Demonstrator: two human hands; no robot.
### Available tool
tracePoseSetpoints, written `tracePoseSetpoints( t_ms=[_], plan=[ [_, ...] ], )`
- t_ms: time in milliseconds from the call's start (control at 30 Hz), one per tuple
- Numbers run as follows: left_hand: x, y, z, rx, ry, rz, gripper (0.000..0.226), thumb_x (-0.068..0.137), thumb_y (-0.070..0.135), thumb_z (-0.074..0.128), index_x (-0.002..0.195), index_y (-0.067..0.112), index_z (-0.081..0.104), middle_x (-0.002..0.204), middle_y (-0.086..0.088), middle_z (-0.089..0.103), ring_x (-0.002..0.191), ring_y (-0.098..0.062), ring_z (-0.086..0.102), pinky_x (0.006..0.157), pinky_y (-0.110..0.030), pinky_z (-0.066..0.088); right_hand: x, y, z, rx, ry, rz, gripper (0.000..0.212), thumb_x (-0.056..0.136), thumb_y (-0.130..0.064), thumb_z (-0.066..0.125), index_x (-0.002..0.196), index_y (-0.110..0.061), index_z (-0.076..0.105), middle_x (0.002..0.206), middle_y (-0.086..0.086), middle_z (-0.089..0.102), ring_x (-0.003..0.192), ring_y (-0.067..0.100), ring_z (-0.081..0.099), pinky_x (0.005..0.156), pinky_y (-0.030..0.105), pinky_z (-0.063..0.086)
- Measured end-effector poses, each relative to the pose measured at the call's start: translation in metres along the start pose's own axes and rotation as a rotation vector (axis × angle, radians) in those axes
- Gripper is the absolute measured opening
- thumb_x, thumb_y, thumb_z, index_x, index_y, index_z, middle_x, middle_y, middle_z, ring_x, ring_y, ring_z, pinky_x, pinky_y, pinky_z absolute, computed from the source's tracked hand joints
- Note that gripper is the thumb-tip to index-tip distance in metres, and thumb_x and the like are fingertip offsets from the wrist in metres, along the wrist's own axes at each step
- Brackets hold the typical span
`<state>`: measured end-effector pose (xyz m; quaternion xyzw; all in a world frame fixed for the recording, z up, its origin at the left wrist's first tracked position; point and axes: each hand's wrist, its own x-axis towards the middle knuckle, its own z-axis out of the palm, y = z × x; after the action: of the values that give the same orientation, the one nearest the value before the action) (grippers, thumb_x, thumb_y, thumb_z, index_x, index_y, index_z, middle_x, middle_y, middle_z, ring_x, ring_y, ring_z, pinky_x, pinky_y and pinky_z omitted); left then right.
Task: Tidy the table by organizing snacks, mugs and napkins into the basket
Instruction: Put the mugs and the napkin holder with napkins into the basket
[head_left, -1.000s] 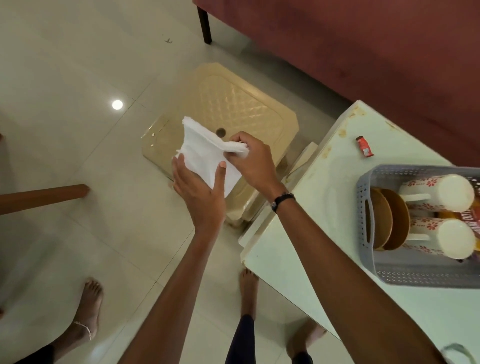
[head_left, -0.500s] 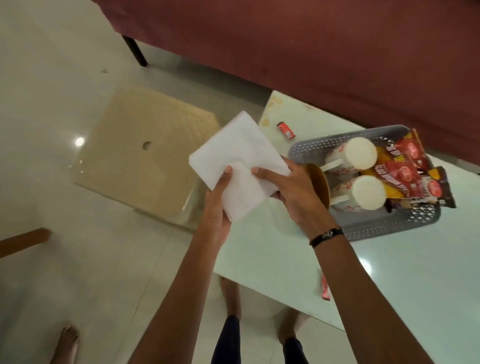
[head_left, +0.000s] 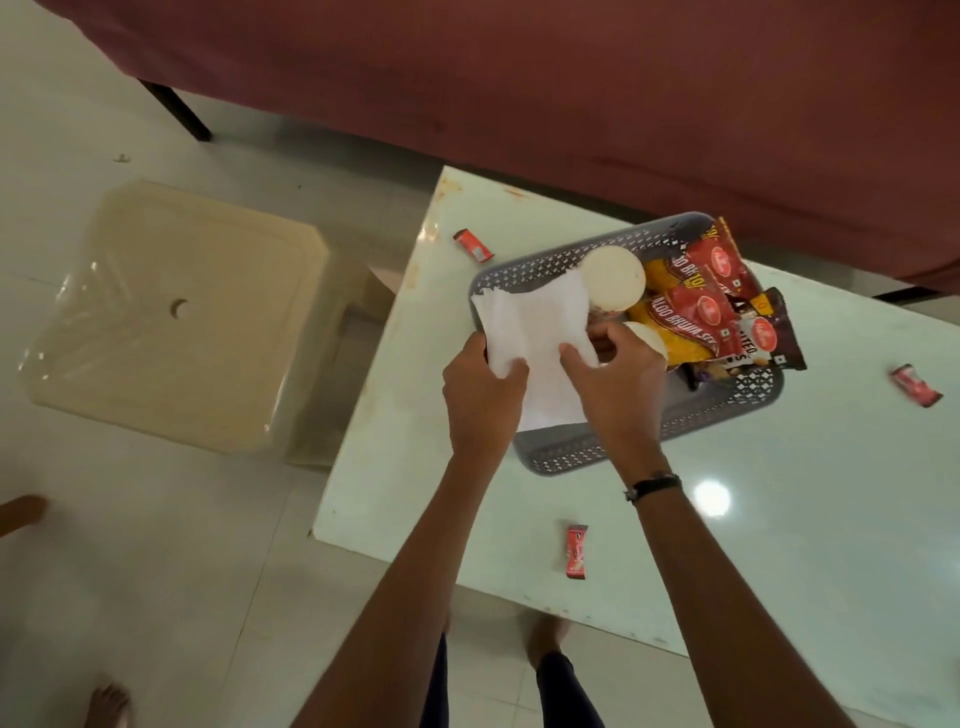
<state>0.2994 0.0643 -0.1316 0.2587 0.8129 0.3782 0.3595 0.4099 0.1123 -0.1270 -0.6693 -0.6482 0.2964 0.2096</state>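
Holding a white napkin (head_left: 535, 338) over the left end of a grey basket (head_left: 571, 452), the person has both hands on it at once: the left hand (head_left: 480, 400) pinches its lower left edge, thumb on top of the paper, and the right hand (head_left: 618, 384) pinches the right edge with curled fingers, the two hands close together but not touching. A dark band (head_left: 653, 486) circles the right wrist. The napkin hangs partly inside the basket and partly across its near wall; whether it touches the floor of the basket cannot be told. Inside the basket, just beyond the napkin, lie two mugs: the far mug (head_left: 613, 278) shows its round pale base, and the near mug (head_left: 647, 338) is mostly hidden behind the right hand. To their right, red and yellow snack packets (head_left: 696, 312) fill the rest of the basket, some poking over its far rim. The basket sits on a pale table (head_left: 779, 519). Three small red sachets lie loose on the tabletop: one (head_left: 472, 245) near the far left corner, one (head_left: 575, 551) near the front edge between the forearms, and one (head_left: 915, 384) well to the right. A beige stool (head_left: 182, 322) stands on the tiled floor left of the table.
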Motion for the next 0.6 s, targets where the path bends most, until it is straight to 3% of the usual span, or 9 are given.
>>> tracePoseSetpoints(
  t_ms=[67, 133, 300, 467, 600],
  plan=[
    [-0.002, -0.001, 0.01, 0.054, 0.042, 0.018, 0.012, 0.079, 0.014, 0.063, 0.087, 0.008, 0.057, 0.084, -0.003, 0.064, 0.075, -0.021, 0.061, 0.064, -0.027, 0.052, 0.002, 0.002, 0.004, -0.059, 0.021, -0.088, 0.019, 0.08, -0.026, 0.07, 0.092, -0.013, 0.066, 0.085, -0.002, 0.07, 0.074, 0.014, 0.061, 0.068, 0.034, 0.054],
    [-0.004, -0.003, 0.018, 0.132, 0.085, 0.058, 0.013, 0.082, 0.018, 0.059, 0.09, 0.007, 0.059, 0.088, -0.005, 0.067, 0.081, -0.024, 0.063, 0.069, -0.034, 0.055, 0.005, 0.005, 0.011, -0.109, 0.01, -0.159, 0.015, 0.08, -0.023, 0.069, 0.09, -0.012, 0.064, 0.087, 0.0, 0.07, 0.075, 0.017, 0.062, 0.064, 0.032, 0.053],
    [-0.005, -0.001, 0.027, 0.245, 0.163, 0.087, 0.014, 0.087, 0.021, 0.057, 0.088, 0.009, 0.064, 0.084, -0.005, 0.07, 0.075, -0.021, 0.063, 0.065, -0.025, 0.039, 0.012, 0.015, 0.03, -0.227, -0.046, -0.272, 0.013, 0.082, -0.02, 0.066, 0.089, -0.011, 0.06, 0.091, 0.005, 0.068, 0.075, 0.025, 0.063, 0.06, 0.035, 0.052],
    [0.0, -0.002, 0.032, 0.233, 0.18, 0.058, 0.016, 0.086, 0.025, 0.062, 0.083, 0.01, 0.065, 0.078, -0.002, 0.07, 0.072, -0.019, 0.064, 0.066, -0.021, 0.036, 0.012, 0.02, 0.039, -0.211, -0.076, -0.37, 0.022, 0.093, -0.021, 0.054, 0.108, -0.006, 0.061, 0.107, 0.013, 0.062, 0.087, 0.03, 0.063, 0.064, 0.036, 0.05],
    [0.004, -0.001, 0.033, 0.216, 0.194, 0.048, 0.016, 0.084, 0.024, 0.065, 0.083, 0.008, 0.067, 0.078, -0.002, 0.07, 0.068, -0.015, 0.062, 0.065, -0.018, 0.038, 0.01, 0.026, 0.039, -0.235, 0.035, -0.402, 0.014, 0.089, -0.022, 0.061, 0.091, -0.008, 0.064, 0.087, 0.008, 0.068, 0.072, 0.025, 0.065, 0.053, 0.03, 0.05]
  ],
)
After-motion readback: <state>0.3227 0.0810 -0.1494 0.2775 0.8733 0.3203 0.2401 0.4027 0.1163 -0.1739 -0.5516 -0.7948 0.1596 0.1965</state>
